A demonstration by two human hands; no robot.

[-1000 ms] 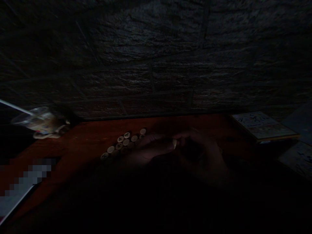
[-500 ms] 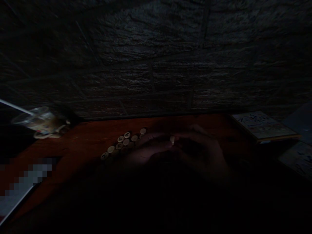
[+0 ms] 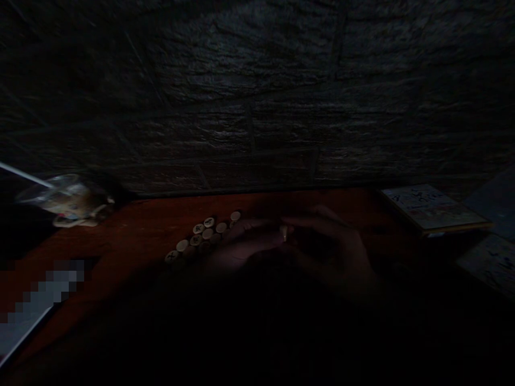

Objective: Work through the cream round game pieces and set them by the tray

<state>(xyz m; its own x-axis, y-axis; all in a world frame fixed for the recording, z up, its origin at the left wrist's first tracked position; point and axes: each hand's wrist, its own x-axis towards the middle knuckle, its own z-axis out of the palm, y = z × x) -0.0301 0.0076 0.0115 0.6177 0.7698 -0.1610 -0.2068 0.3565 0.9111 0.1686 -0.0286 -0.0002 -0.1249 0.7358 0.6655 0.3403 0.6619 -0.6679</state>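
Dim room with stone-block wall (image 3: 249, 80)

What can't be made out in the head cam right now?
All head view:
- Small pale piece: its face, and which hand grips it; dim, tiny, among the fingertips of left hand and right hand.
- Round discs: total count; left hand and shadow cover some.
- Straw: far end cut off by left edge.
- Flat panel: content pixelated, left edge crops it.
- Box: print too dim and blurred to read.

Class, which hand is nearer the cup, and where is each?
Left. The left hand is right of the cup; the right hand is beyond it, farther right.
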